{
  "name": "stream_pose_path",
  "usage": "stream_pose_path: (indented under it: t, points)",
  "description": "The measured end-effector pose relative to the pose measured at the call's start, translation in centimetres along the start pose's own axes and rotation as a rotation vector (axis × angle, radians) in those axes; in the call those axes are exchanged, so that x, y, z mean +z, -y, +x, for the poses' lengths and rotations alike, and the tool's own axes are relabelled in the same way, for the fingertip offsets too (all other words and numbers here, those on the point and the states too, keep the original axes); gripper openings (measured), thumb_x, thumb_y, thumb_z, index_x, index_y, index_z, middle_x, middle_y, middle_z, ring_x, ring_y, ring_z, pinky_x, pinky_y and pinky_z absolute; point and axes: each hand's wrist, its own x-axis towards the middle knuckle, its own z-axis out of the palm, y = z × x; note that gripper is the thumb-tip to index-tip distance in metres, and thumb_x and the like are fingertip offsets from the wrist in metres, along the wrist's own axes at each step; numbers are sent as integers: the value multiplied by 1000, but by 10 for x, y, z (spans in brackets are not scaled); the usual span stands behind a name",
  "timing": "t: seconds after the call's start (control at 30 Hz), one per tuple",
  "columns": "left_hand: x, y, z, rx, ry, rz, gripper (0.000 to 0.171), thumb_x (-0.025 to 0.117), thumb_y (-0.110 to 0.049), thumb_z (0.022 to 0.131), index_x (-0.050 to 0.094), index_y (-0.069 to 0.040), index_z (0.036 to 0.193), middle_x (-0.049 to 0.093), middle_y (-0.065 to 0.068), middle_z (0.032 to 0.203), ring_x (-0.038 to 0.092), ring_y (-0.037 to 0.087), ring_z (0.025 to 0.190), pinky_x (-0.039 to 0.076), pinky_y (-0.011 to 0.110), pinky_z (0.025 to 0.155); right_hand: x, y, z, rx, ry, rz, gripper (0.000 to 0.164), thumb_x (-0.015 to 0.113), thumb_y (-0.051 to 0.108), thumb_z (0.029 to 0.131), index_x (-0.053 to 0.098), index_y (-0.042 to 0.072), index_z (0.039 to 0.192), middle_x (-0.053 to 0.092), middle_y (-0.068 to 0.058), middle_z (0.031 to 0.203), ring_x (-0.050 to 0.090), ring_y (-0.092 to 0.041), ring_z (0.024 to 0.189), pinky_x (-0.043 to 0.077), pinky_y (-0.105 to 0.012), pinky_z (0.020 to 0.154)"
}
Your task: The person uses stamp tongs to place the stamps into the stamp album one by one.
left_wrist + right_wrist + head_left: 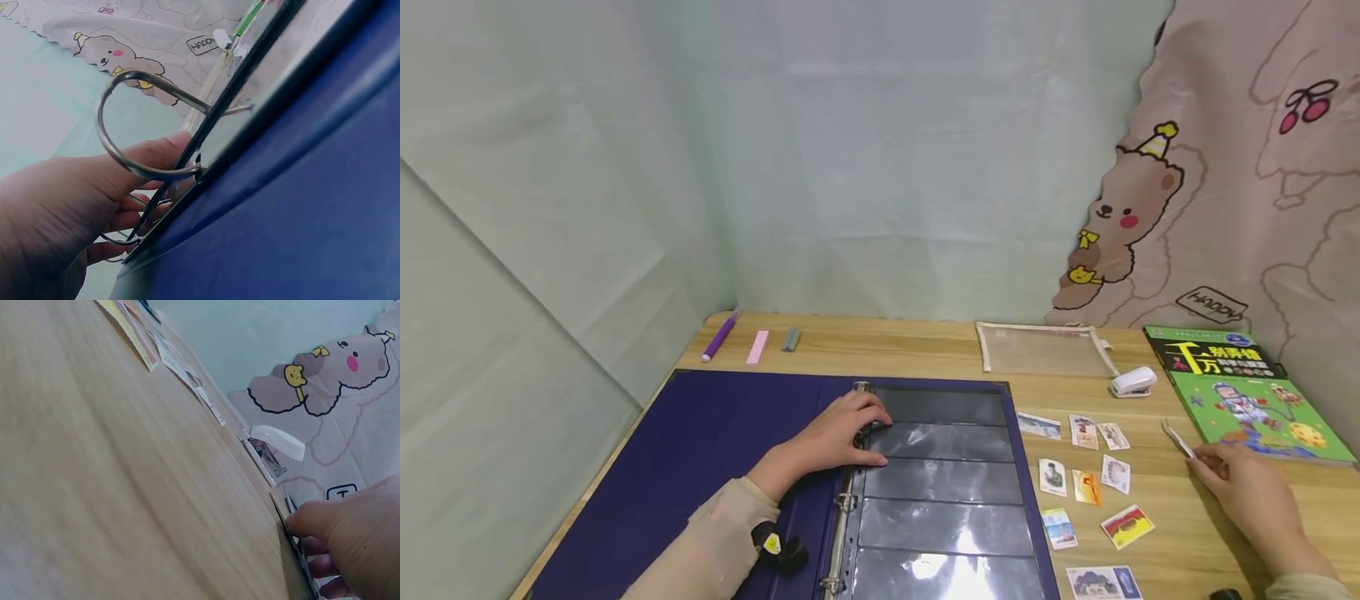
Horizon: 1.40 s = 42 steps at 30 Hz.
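A dark blue ring binder (737,425) lies spread open, with a black pocket page (943,483) on its right side. My left hand (835,433) rests at the ring side of that page, thumb and fingers spread apart and touching its upper pockets. In the left wrist view, a metal ring (103,125) arches in front of the left hand (69,200). My right hand (1251,496) pinches a pair of tweezers (1177,438) low over the table, right of several loose stamps (1086,487). In the right wrist view, the right hand (350,537) partly hides the tweezers.
Behind the stamps stands a small white stapler (1133,382), near a mesh zip pouch (1048,350). A green book (1255,400) lies at the right. Along the back left are a purple pen (720,336), a pink strip (757,347) and a small grey-green piece (791,339).
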Motion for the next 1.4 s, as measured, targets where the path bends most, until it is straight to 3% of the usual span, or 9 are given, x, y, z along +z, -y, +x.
stream_pose_path:
  t: [0.13, 0.37, 0.67, 0.8, 0.9, 0.93, 1.03, 1.23, 1.4]
  points:
    - [1, 0, 1, 1, -1, -5, 52, 67, -53, 70, 57, -23, 112, 50, -4, 115, 46, 15, 107, 38, 37, 93, -2, -2, -1, -11, -19, -7, 22, 67, 15, 77, 64, -2, 90, 65, -15, 76, 58, -33, 66, 39, -42, 53]
    - [3, 0, 2, 5, -2, 0, 52, 66, -55, 70, 57, -25, 112, 50, -5, 116, 46, 14, 107, 38, 36, 93, -6, 0, -3, -32, -80, 13, 17, 67, 14, 76, 64, 1, 86, 60, -9, 72, 51, -16, 60, 34, -30, 50]
    - [2, -4, 6, 12, 13, 7, 53, 65, -55, 71, 56, -25, 113, 49, -4, 117, 45, 15, 109, 38, 37, 93, -20, 2, -2, -38, -58, 43, 17, 63, 15, 81, 64, 0, 89, 60, -8, 74, 45, -3, 56, 34, -26, 49]
    - [2, -3, 5, 7, 17, 8, 52, 66, -54, 70, 56, -25, 113, 49, -4, 117, 45, 15, 108, 38, 37, 93, -22, 7, -2, -46, -34, 57, 19, 62, 18, 83, 64, 1, 91, 62, -9, 75, 49, -7, 59, 37, -30, 50]
    - [1, -2, 5, 8, 16, 11, 52, 66, -55, 70, 56, -26, 112, 49, -5, 116, 45, 14, 108, 38, 37, 93, -25, 11, -1, -40, -5, 57, 21, 60, 22, 85, 63, 2, 92, 65, -10, 77, 47, 3, 58, 37, -29, 51]
    - [1, -2, 5, 9, 15, 10, 52, 65, -55, 70, 56, -26, 112, 49, -5, 116, 45, 14, 108, 37, 37, 93, -26, 12, 0, -44, 2, 59, 22, 59, 23, 85, 63, 2, 92, 66, -9, 78, 40, 9, 55, 35, -26, 50]
    - [1, -2, 4, 5, 13, 2, 52, 65, -55, 70, 56, -26, 112, 49, -5, 117, 45, 14, 109, 37, 38, 94, -29, 16, 4, -74, 26, 73, 23, 57, 25, 87, 62, 3, 94, 66, -7, 77, 37, 13, 55, 33, -22, 49]
    - [-1, -1, -2, -19, 8, -30, 52, 67, -53, 70, 57, -25, 112, 49, -3, 117, 45, 17, 109, 37, 41, 93, -38, 29, 17, -150, 66, 134, 23, 56, 25, 88, 61, 6, 100, 66, -5, 79, 40, 8, 55, 33, -21, 47]
    - [0, -1, -1, -14, -2, -25, 52, 67, -54, 69, 57, -25, 112, 49, -4, 117, 45, 16, 108, 37, 40, 93, -45, 37, 24, -174, 129, 184, 27, 53, 27, 89, 61, 8, 106, 59, 0, 68, 42, 3, 54, 33, -21, 45]
